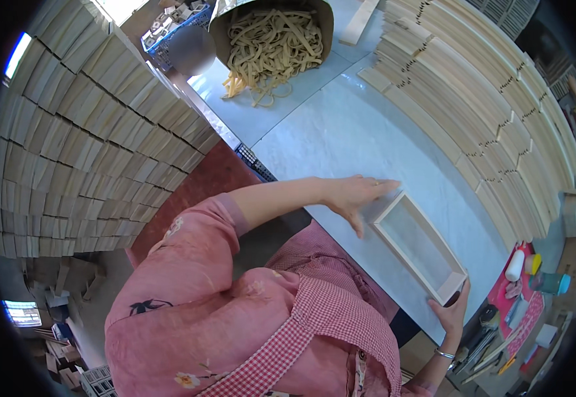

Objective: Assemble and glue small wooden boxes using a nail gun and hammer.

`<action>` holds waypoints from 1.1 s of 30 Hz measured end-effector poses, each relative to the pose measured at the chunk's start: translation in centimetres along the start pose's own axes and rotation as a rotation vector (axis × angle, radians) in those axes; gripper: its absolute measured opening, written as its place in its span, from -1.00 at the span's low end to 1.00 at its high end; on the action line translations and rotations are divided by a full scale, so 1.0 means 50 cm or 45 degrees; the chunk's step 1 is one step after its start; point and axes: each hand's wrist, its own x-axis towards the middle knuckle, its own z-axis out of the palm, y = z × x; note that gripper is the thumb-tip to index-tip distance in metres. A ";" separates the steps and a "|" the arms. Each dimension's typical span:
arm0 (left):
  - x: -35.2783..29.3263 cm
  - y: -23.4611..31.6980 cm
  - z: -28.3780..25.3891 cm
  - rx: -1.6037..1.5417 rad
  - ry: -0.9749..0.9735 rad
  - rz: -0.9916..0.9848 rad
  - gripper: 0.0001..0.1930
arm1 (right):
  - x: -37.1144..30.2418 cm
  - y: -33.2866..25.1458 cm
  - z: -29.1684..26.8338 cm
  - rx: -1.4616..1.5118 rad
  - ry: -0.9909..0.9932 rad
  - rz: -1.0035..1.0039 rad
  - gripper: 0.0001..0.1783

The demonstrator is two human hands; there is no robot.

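Observation:
A long rectangular frame of pale wood (397, 251) lies on the light table, and the tabletop seems to show through its middle. At its near-right corner my right hand (453, 312), with a bangle on the wrist, grips the short end, thumb and fingers on either side. My left hand (359, 196) hovers by the frame's far-left end. Its fingers are stretched out and the thumb is spread away, with nothing held; a small gap seems to separate it from the wood.
Stacked wooden slats (460, 106) line the table's right side. A tipped container spills tan flat bands (275, 49) at the back, beside a blue basket (181, 36). Tall piles of wood pieces (83, 132) stand left. Tools and a teal-lidded jar (551, 284) lie at right.

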 end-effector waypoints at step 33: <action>0.076 0.339 -0.056 -0.639 -0.512 -0.117 -0.94 | -0.135 -0.373 0.153 0.522 0.157 -0.523 -0.79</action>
